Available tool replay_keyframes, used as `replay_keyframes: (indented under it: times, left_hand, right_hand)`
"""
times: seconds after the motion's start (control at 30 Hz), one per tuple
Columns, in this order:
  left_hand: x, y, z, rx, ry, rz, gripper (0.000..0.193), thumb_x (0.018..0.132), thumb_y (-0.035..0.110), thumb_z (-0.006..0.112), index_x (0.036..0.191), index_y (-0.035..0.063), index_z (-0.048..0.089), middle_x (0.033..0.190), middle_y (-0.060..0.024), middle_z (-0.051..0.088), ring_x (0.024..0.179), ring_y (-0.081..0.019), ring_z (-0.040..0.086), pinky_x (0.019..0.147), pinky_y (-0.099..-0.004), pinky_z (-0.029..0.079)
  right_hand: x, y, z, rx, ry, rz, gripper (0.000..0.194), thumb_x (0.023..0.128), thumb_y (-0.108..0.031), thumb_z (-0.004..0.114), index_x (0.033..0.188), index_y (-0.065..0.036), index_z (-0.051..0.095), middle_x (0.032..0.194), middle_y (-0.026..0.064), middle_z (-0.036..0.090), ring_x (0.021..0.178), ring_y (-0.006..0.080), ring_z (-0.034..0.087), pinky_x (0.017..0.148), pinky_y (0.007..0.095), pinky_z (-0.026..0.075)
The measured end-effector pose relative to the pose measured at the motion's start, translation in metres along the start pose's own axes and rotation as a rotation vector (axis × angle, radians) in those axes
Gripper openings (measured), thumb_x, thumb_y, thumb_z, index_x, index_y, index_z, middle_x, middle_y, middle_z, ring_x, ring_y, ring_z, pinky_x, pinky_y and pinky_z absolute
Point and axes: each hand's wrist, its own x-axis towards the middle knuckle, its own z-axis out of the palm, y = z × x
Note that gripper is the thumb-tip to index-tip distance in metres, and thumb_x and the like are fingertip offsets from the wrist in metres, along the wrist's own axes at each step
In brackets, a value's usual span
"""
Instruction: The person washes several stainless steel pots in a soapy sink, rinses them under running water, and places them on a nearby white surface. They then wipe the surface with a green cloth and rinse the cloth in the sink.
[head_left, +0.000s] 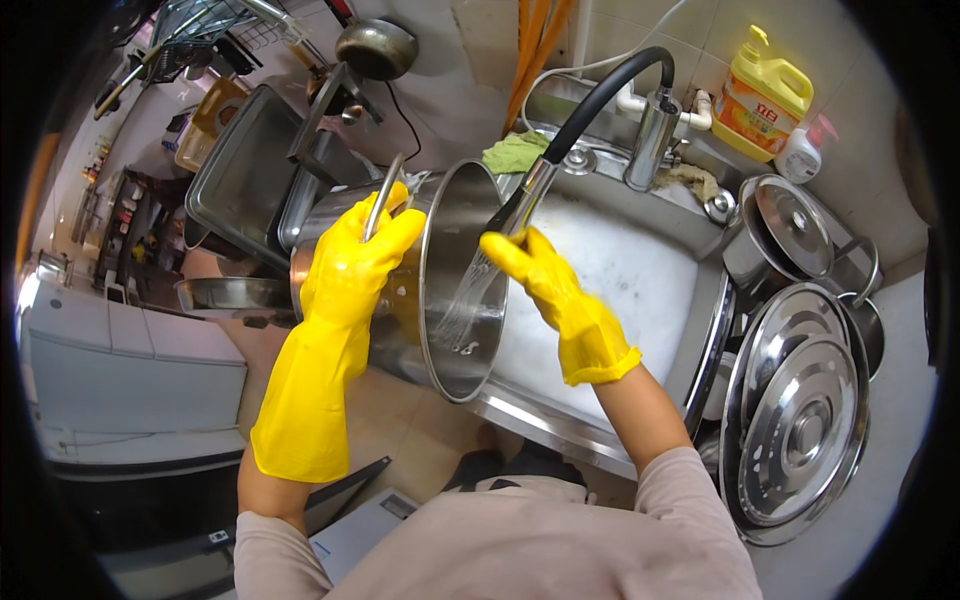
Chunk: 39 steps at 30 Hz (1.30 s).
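Observation:
My left hand (360, 255), in a yellow rubber glove, grips the loop handle (382, 196) of a large stainless steel stockpot (397, 315). The pot lies tilted on its side, its open mouth facing right over the sink's left edge. In a matching glove, my right hand (536, 274) holds the spray head (525, 196) of a black-hosed faucet (651, 139). Water streams from it into the pot and runs over the inner wall. White suds fill the sink (690, 330) below my right hand. The pot's base is partly hidden behind my left hand.
Steel pot lids (802, 435) and a lidded pot (765, 232) crowd the sink's right side. A yellow detergent jug (761, 101), a pump bottle (802, 154) and a green cloth (514, 153) stand or lie along the back. Large metal trays (240, 172) lean at left.

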Motion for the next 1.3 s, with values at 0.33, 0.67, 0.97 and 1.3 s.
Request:
replay_keyframes:
  times: [0.33, 0.67, 0.97, 1.3]
  left_hand:
    - [-0.002, 0.002, 0.002, 0.04, -0.005, -0.052, 0.047, 0.082, 0.028, 0.071, 0.119, 0.0012, 0.062, 0.086, 0.0057, 0.055, 0.077, -0.0027, 0.049, 0.071, -0.0189, 0.037]
    - [0.03, 0.017, 0.008, 0.216, -0.097, -0.024, 0.047, 0.085, 0.029, 0.069, 0.123, 0.0023, 0.061, 0.106, -0.005, 0.065, 0.098, -0.0125, 0.057, 0.089, -0.0262, 0.04]
    - [0.021, 0.002, 0.009, 0.815, -0.053, 0.32, 0.065, 0.08, 0.045, 0.066, 0.13, 0.0048, 0.053, 0.123, -0.021, 0.06, 0.114, -0.0359, 0.057, 0.098, -0.038, 0.043]
    - [0.045, -0.006, 0.005, 0.727, -0.155, 0.221, 0.061, 0.082, 0.046, 0.066, 0.123, 0.0021, 0.059, 0.117, -0.0196, 0.063, 0.108, -0.0329, 0.06, 0.095, -0.035, 0.044]
  right_hand:
    - [-0.02, 0.18, 0.005, 0.076, 0.198, 0.419, 0.083, 0.085, -0.034, 0.07, 0.147, -0.002, 0.025, 0.142, 0.0211, 0.041, 0.118, 0.0288, 0.054, 0.092, 0.0377, 0.049]
    - [-0.031, 0.136, 0.041, 0.058, 0.249, 0.545, 0.045, 0.087, -0.021, 0.065, 0.124, 0.001, 0.051, 0.1, 0.0191, 0.066, 0.092, 0.0298, 0.066, 0.068, 0.0369, 0.055]
    - [-0.092, 0.138, 0.003, -0.164, -0.227, 0.213, 0.045, 0.089, -0.028, 0.062, 0.119, 0.004, 0.053, 0.097, 0.0157, 0.063, 0.084, 0.024, 0.064, 0.074, 0.0341, 0.051]
    - [-0.142, 0.032, 0.054, -0.282, 0.408, -0.528, 0.032, 0.098, -0.025, 0.052, 0.115, 0.001, 0.058, 0.098, 0.0184, 0.064, 0.089, 0.0352, 0.061, 0.079, 0.0403, 0.047]
